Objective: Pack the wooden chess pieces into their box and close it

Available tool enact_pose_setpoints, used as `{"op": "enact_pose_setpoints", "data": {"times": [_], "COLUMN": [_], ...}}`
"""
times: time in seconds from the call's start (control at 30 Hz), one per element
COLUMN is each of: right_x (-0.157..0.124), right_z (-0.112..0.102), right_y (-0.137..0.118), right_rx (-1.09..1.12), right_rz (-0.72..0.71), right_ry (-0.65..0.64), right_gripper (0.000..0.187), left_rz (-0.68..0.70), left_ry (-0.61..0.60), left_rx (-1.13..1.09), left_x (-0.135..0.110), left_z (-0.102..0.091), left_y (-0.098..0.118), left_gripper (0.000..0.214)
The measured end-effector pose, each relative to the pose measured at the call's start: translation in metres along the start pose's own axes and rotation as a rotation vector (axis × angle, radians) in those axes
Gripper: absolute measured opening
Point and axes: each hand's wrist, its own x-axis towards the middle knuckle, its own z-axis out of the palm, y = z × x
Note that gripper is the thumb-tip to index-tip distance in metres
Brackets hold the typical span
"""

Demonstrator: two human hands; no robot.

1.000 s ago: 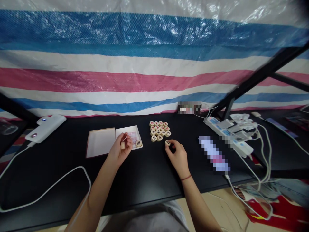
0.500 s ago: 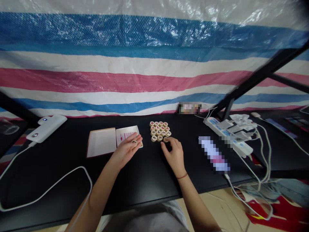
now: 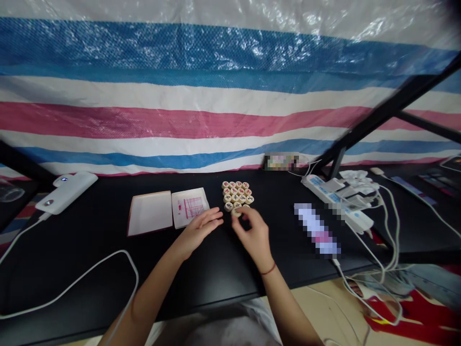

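Round Chinese chess pieces (image 3: 235, 191) with red and black characters stand in close rows on the black table. My right hand (image 3: 254, 234) is just in front of the nearest row, pinching one chess piece (image 3: 236, 212) between thumb and fingers. Its fingers partly cover that row's right end. To the left, my left hand (image 3: 201, 230) is held out over the table with its fingers extended, and no piece shows in it. Just beyond that hand lies an open box, its two white halves side by side: the left half (image 3: 150, 211) and the right half (image 3: 180, 211), which has red print inside.
A white device (image 3: 68, 192) with a cable lies at the far left. On the right are a blurred-out phone (image 3: 317, 230) and a white power strip (image 3: 324, 190) with plugs and cables. A striped plastic sheet (image 3: 216, 120) hangs behind the table.
The chess piece on my left palm is no longer there. My right hand has moved slightly left and nearer from the row's right end, and now holds a piece.
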Motion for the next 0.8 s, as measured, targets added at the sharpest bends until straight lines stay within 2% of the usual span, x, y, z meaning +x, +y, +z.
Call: {"op": "enact_pose_setpoints", "data": {"times": [0.03,0.1,0.2,0.27,0.33,0.5,0.6,0.7,0.8], "right_x": [0.001,0.002,0.003,0.002,0.001,0.002,0.003,0.005,0.006], "right_z": [-0.003,-0.009,-0.014,-0.014,-0.012,-0.002,0.002,0.005,0.004], "right_y": [0.011,0.034,0.058,0.065,0.066,0.063,0.065,0.067,0.065], "right_rx": [-0.071,-0.154,-0.171,-0.168,-0.169,-0.227,-0.265,-0.271,-0.27], "right_rz": [0.087,0.199,0.28,0.3,0.275,0.113,0.073,0.06,0.052], "right_ry": [0.074,0.103,0.111,0.13,0.121,-0.018,-0.041,-0.049,-0.06], "right_gripper": [0.015,0.019,0.026,0.029,0.03,0.025,0.021,0.019,0.02], "left_rz": [0.02,0.06,0.099,0.113,0.122,0.131,0.17,0.205,0.289], "left_ry": [0.042,0.122,0.157,0.158,0.177,0.216,0.234,0.261,0.34], "left_rx": [0.063,0.173,0.246,0.245,0.233,0.229,0.271,0.36,0.59], "left_x": [0.001,0.003,0.006,0.006,0.007,0.008,0.008,0.008,0.007], "left_z": [-0.001,-0.004,-0.007,-0.009,-0.01,-0.013,-0.017,-0.024,-0.033], "left_y": [0.001,0.002,0.003,0.003,0.005,0.007,0.008,0.009,0.01], "left_gripper": [0.047,0.044,0.042,0.042,0.04,0.035,0.033,0.032,0.028]}}
